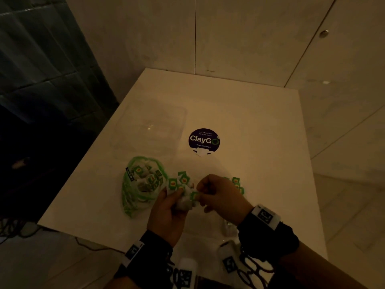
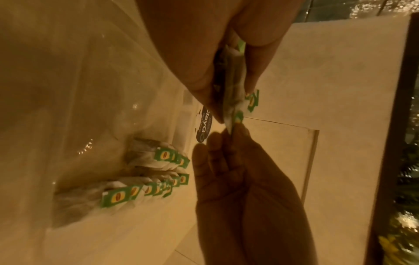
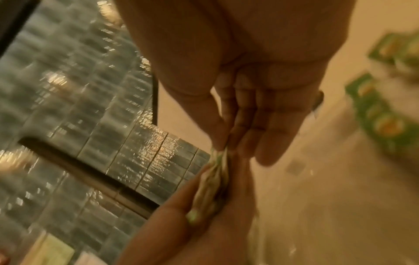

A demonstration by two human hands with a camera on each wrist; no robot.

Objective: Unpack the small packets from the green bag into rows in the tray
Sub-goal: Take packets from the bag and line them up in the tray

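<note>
The green mesh bag (image 1: 133,197) lies open at the table's left, with several tea packets inside. My left hand (image 1: 166,207) grips a bunch of white packets with green tags (image 1: 184,200) just right of the bag; the left wrist view shows the stack (image 2: 230,80) pressed between thumb and fingers. My right hand (image 1: 216,192) pinches a tag of that bunch (image 1: 194,196) between thumb and fingertips (image 3: 221,147). A row of packets (image 2: 158,170) stands beside my right hand (image 2: 238,179). The clear tray (image 1: 181,113) sits further back.
A round purple "ClayGo" sticker (image 1: 204,140) marks the white table (image 1: 260,132) right of the tray. Walls close off the back and right. The table's left edge drops to a dark floor. Something clear and pale (image 1: 229,228) sits near the front edge.
</note>
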